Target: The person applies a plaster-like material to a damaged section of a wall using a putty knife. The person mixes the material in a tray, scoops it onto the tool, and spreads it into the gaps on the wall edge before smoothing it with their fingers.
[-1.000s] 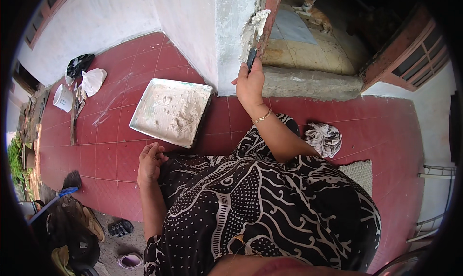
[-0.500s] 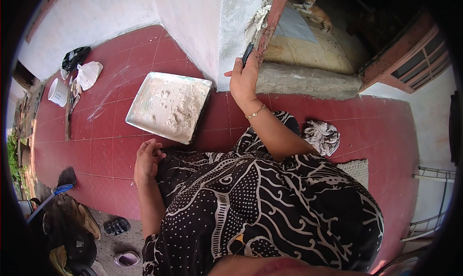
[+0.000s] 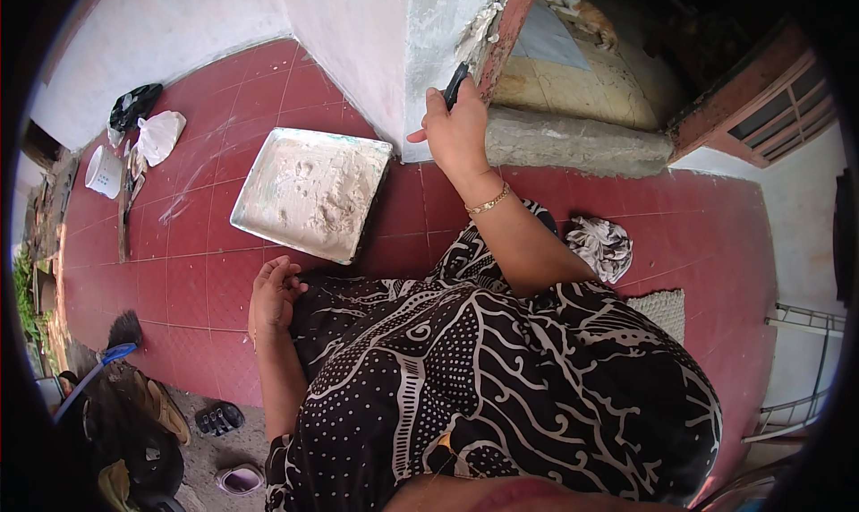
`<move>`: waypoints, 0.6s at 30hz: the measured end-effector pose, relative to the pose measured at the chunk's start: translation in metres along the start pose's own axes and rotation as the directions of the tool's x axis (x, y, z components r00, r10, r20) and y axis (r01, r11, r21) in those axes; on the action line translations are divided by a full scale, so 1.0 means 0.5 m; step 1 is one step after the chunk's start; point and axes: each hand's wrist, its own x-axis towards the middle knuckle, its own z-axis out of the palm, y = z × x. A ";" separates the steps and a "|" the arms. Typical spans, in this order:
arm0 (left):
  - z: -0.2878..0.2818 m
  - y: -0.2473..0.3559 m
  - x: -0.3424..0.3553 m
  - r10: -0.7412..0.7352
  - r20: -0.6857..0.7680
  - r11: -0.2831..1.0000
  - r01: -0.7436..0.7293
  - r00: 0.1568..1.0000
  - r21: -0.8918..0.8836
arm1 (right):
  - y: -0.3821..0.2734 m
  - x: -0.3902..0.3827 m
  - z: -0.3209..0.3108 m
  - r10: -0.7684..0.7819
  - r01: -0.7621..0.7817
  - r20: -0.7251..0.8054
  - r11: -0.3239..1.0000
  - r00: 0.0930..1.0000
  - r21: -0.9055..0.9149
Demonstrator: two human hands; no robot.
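Note:
My right hand (image 3: 461, 136) is closed around the black handle (image 3: 455, 84) of a tool, raised against the end of the white wall. The tool's working end cannot be made out. Just above it, pale wet filler (image 3: 480, 27) clings to the wall edge beside the worn reddish door frame (image 3: 512, 36). My left hand (image 3: 276, 290) rests low at my left side, palm up, fingers loosely bent and apart, with nothing seen in it. Beyond that hand, a shallow white tray (image 3: 253, 223) lies on the floor, holding lumpy off-white filler (image 3: 327, 190).
A raised concrete sill (image 3: 573, 145) crosses the doorway, with an orange-and-white cat (image 3: 591, 20) lying inside. A crumpled cloth (image 3: 598, 248) and a woven mat (image 3: 660, 313) are at right. Left are a white bucket (image 3: 105, 172), plastic bags (image 3: 161, 139) and a broom (image 3: 121, 340).
My right hand and the tool have moved slightly up along the wall edge. The filler there looks flatter and less bulky. My left hand has stayed in place.

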 end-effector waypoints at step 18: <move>0.023 0.004 0.000 -0.021 0.019 1.000 0.020 1.000 0.019 | -0.045 0.024 0.015 0.224 -0.168 0.157 0.936 0.962 -0.309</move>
